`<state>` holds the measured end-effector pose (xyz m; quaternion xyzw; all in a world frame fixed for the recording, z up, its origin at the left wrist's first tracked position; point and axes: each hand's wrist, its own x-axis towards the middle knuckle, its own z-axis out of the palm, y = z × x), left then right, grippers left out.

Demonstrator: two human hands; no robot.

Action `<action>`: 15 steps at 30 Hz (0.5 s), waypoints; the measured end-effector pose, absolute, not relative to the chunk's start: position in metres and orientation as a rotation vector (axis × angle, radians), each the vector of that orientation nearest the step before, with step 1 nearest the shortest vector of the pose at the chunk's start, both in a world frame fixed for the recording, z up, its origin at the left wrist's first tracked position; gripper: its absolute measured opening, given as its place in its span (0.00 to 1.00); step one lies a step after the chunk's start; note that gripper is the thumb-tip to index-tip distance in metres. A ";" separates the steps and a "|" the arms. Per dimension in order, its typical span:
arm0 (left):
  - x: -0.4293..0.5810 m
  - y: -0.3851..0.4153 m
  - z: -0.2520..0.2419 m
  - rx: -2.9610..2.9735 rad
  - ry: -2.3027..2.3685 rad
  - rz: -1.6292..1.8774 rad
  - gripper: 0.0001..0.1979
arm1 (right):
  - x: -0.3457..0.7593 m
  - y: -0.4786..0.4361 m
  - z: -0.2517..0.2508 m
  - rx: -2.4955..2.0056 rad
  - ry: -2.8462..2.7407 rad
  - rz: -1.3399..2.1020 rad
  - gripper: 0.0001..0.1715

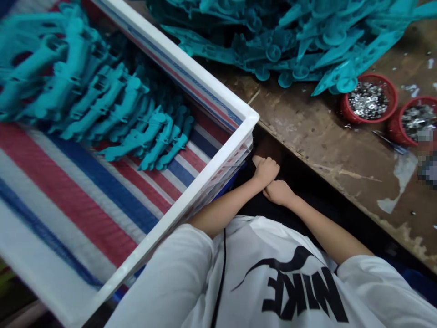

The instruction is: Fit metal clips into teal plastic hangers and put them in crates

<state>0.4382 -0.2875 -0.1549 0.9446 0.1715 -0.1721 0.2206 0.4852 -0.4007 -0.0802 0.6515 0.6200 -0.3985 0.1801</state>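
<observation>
My left hand [267, 172] is closed, its fingers curled, low in the dark gap in front of my lap. Just below and to its right, my right hand [279, 192] is closed too, with its fingertips close against the left hand. Whatever either hand grips, if anything, is hidden by the fingers and the shadow. Nearest to the left hand is the corner of a white crate [251, 117] lined with striped cloth. Inside it several teal plastic parts [119, 105] lie in a packed row. The bench edge runs beside the right hand.
A large heap of teal plastic parts [293, 45] covers the back of the worn brown bench [327, 150]. A red cup [392, 102] of small metal pieces stands on the right, with a second red cup [396, 123] beside it. A thin pen-like tool [389, 141] lies near them.
</observation>
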 end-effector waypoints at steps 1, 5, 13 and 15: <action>0.432 -0.291 -0.154 2.607 0.473 -0.502 0.14 | 0.485 -0.403 -0.082 1.843 1.754 -1.126 0.35; 0.432 -0.289 -0.154 2.569 0.508 -0.482 0.10 | 0.486 -0.407 -0.093 1.871 1.756 -1.119 0.38; 0.406 -0.277 -0.155 2.325 0.648 -0.177 0.08 | 0.514 -0.459 -0.100 2.364 1.895 -1.177 0.28; 0.361 -0.283 -0.153 2.228 0.774 -0.068 0.12 | 0.528 -0.502 -0.092 2.735 1.803 -1.064 0.35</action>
